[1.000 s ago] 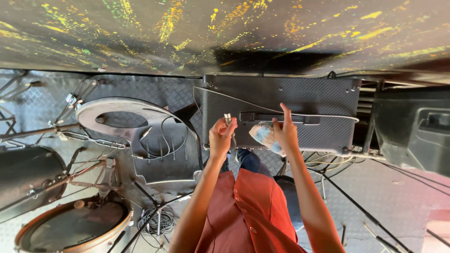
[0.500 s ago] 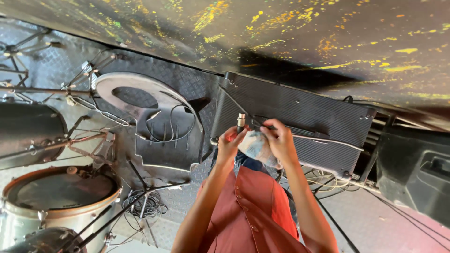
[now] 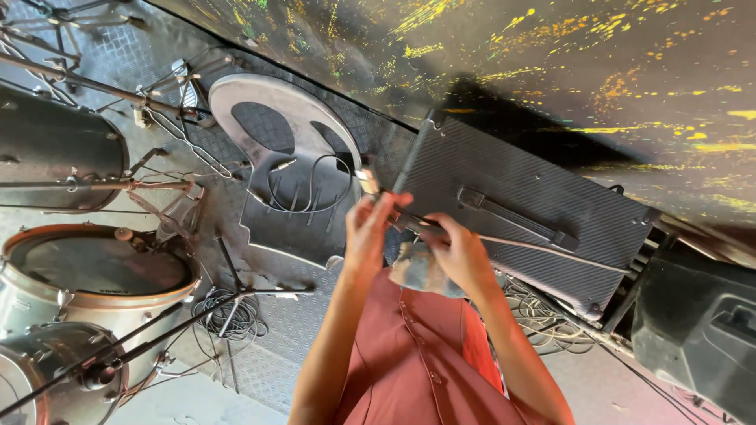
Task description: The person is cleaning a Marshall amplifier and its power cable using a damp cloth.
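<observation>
My left hand (image 3: 367,230) grips a black cable (image 3: 543,248) just below its metal jack plug (image 3: 366,181), which points up and away from me. Right beside it, my right hand (image 3: 461,256) is closed on the same cable, with a crumpled blue-grey cloth (image 3: 417,271) bunched under its palm. The cable runs off to the right across a black ribbed amplifier case (image 3: 512,197). Both hands hover in front of my red shirt (image 3: 425,354).
A grey plastic chair (image 3: 291,149) with a coiled cable stands left of the amplifier. Drums (image 3: 87,271) and metal stands (image 3: 118,102) fill the left. A black speaker (image 3: 701,330) sits at the right, with cables (image 3: 236,315) on the checker-plate floor.
My hands were apart, the left one holding the plug up and the right one holding the cloth. They have come together, and the right hand with the cloth now closes on the cable.
</observation>
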